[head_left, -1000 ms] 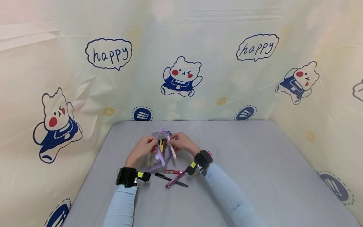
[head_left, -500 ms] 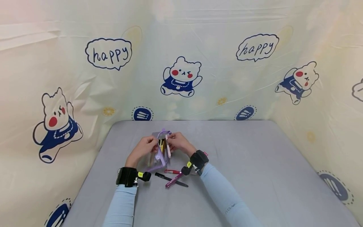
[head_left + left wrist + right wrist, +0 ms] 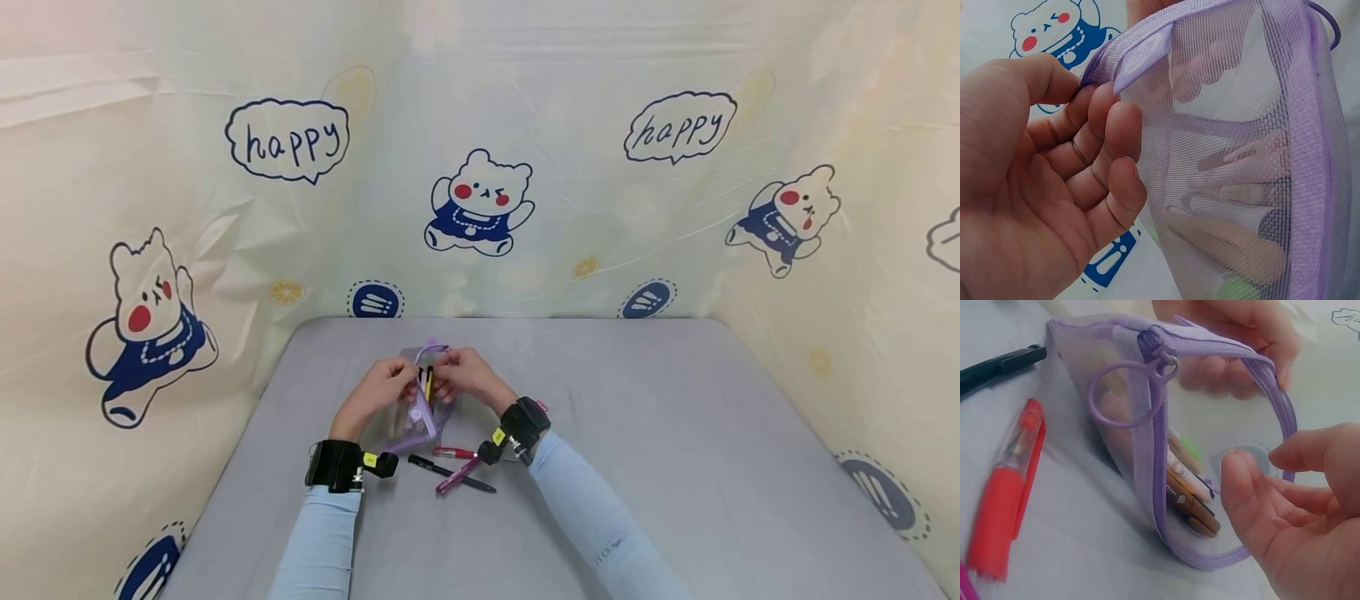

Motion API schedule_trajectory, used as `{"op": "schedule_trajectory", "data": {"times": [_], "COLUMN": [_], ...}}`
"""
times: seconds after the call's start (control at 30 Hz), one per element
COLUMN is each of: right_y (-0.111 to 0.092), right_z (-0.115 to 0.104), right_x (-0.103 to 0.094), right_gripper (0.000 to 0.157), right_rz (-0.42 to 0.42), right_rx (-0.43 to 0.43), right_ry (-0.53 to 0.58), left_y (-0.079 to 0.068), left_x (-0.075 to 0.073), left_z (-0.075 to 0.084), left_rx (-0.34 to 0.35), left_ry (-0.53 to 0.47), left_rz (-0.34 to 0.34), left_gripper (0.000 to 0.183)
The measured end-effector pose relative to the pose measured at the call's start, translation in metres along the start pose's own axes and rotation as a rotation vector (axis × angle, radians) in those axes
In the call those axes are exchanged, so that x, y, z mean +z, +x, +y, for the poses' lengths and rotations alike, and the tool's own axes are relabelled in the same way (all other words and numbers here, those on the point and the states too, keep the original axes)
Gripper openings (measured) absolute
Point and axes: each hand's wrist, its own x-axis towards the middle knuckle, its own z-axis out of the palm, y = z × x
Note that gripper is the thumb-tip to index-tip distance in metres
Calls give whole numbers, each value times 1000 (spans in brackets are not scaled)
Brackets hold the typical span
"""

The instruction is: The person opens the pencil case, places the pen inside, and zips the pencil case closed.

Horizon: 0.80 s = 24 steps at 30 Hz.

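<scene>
A purple-trimmed mesh pencil pouch [image 3: 420, 417] stands unzipped at the table's left-centre. My left hand [image 3: 1054, 175] pinches its zipper edge between thumb and forefinger, keeping the mouth wide. At the mouth is my right hand [image 3: 1297, 500], thumb and fingers slightly bent and apart, with no pen visible between them. Inside lie several pens and markers, among them a brown marker [image 3: 1191, 506] and a green-tipped one [image 3: 1188, 450]. Through the mesh the left wrist view shows them only dimly. A ring-shaped zipper pull [image 3: 1094, 403] hangs from the corner.
In front of the pouch lie a red pen [image 3: 452, 452], a black pen [image 3: 472, 482] and a magenta pen [image 3: 456, 478], the last two crossing. The grey table [image 3: 660, 467] meets a printed curtain [image 3: 585, 192] at its back edge.
My right hand has moved left to the pouch mouth. The pale pink pen that it held is no longer visible between its fingers. My left hand keeps its grip on the pouch edge.
</scene>
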Motion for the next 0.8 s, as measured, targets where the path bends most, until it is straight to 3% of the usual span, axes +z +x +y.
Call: {"op": "schedule_trajectory", "data": {"times": [0.2,0.47,0.8], "right_y": [-5,-14,-32], "right_z": [-1,-4,-4], "right_x": [-3,-12,-19], "right_gripper": [30,23,25], "right_rz": [4,-9,-59], "right_rx": [-6,-56,-78], "right_ry": [-55,-273,-363], "left_y": [0,0,0], "left_x": [0,0,-2], "left_z": [-1,2,-1], "left_rx": [0,-4,-8], "left_ry": [6,-2,5], "left_rz": [0,7,10], "left_gripper": [28,27,27]}}
